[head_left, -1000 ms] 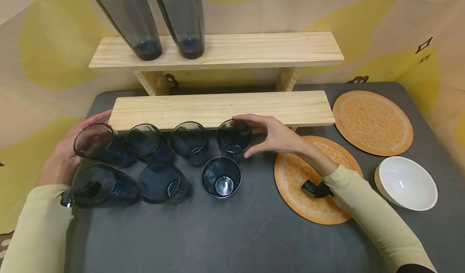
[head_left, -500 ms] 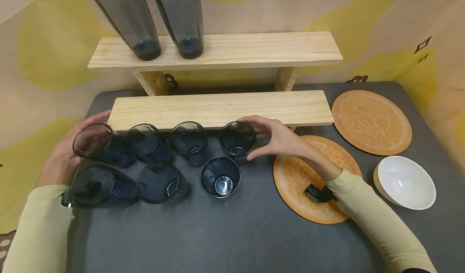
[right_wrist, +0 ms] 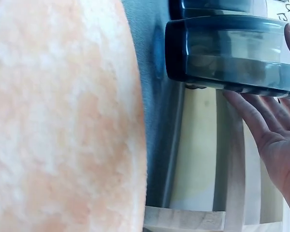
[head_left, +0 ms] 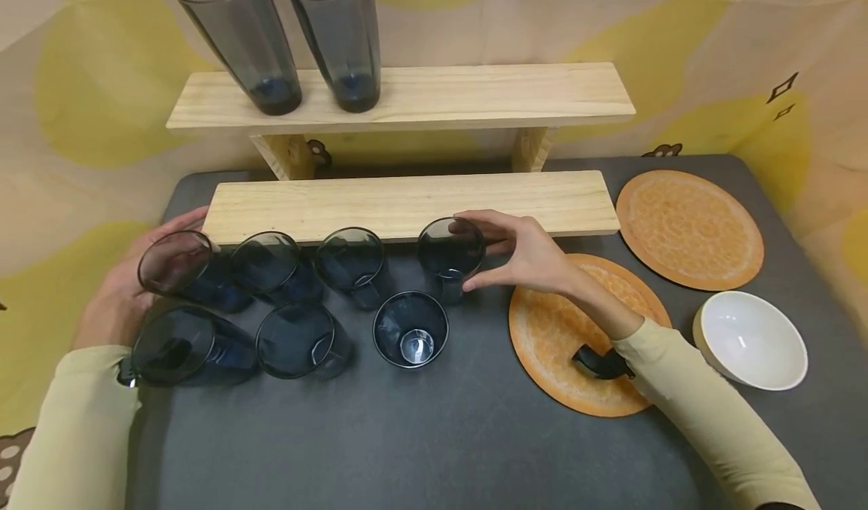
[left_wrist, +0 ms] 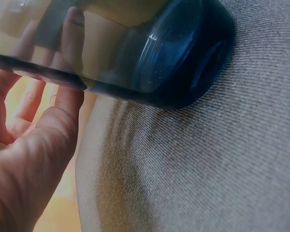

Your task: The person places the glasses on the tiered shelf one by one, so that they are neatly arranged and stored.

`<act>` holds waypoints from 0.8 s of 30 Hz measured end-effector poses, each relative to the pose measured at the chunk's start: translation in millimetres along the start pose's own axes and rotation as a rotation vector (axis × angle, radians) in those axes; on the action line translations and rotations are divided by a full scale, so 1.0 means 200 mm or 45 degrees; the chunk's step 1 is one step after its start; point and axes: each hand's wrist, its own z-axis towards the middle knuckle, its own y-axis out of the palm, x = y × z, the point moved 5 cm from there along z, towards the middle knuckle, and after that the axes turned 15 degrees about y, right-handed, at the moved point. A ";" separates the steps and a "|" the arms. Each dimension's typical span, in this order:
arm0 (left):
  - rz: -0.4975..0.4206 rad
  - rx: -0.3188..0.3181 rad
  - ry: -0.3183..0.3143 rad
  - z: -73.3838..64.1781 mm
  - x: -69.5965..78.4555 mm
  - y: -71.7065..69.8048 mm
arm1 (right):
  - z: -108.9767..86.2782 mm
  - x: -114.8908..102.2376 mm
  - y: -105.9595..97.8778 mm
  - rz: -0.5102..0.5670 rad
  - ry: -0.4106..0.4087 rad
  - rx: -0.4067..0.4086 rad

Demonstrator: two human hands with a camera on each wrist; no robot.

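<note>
Dark blue tinted drinking glasses stand in two rows on the grey table. My right hand (head_left: 525, 254) grips the rightmost back glass (head_left: 450, 250) from its right side, thumb in front and fingers behind. In the right wrist view that glass (right_wrist: 232, 55) has its base a little off the table. My left hand (head_left: 111, 295) is curled round the leftmost back glass (head_left: 220, 284), at the left end of the lower shelf. The left wrist view shows fingers (left_wrist: 69, 101) at this glass (left_wrist: 135, 53), partly seen through it. Between the hands stand two more back-row glasses.
Three front-row glasses, one of them at the middle (head_left: 410, 329), stand close to the held ones. A two-tier wooden shelf (head_left: 529, 201) lies behind, with two tall glasses (head_left: 339, 43) on top. Right are two round orange mats (head_left: 692, 227) and a white bowl (head_left: 753, 340).
My right hand has shifted to the right and slightly up in the head view, carrying its glass away from the neighbouring one. My left hand has stayed in place.
</note>
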 end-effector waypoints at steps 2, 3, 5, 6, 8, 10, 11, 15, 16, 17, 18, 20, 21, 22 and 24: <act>-0.005 -0.002 -0.005 0.00 0.00 0.00 | 0.00 -0.01 -0.01 -0.002 -0.002 0.013; -0.005 -0.006 -0.002 0.00 0.00 0.00 | 0.00 -0.02 -0.02 0.009 0.001 0.016; -0.003 -0.009 0.001 0.00 0.00 0.00 | 0.00 -0.04 -0.04 0.037 0.013 0.027; 0.001 -0.010 0.001 0.00 0.00 -0.01 | 0.00 -0.04 -0.05 0.048 0.022 0.039; 0.004 -0.008 0.002 0.00 -0.01 -0.01 | 0.00 -0.07 -0.07 0.092 0.040 0.057; 0.000 -0.009 0.003 0.00 -0.01 -0.01 | 0.00 -0.10 -0.09 0.111 0.053 0.087; -0.001 -0.010 0.003 0.00 -0.01 -0.01 | 0.00 -0.11 -0.10 0.118 0.055 0.104; -0.001 -0.023 0.009 0.01 -0.01 0.00 | 0.00 -0.18 -0.15 0.138 0.080 0.179; 0.000 -0.028 0.013 0.02 -0.01 0.00 | 0.00 -0.21 -0.17 0.136 0.083 0.206; -0.003 -0.032 0.017 0.02 -0.01 0.00 | 0.00 -0.23 -0.18 0.127 0.086 0.236; -0.002 -0.035 0.021 0.02 -0.01 0.00 | 0.01 -0.25 -0.19 0.119 0.088 0.266; -0.006 -0.035 0.027 0.02 -0.01 0.00 | 0.01 -0.30 -0.22 0.095 0.083 0.329; -0.009 -0.033 0.028 0.02 -0.01 0.00 | 0.02 -0.33 -0.22 0.094 0.073 0.349; -0.010 -0.036 0.028 0.01 -0.01 0.00 | 0.02 -0.36 -0.23 0.097 0.064 0.367; -0.004 -0.035 0.018 0.01 -0.01 0.00 | 0.03 -0.40 -0.24 0.114 0.033 0.399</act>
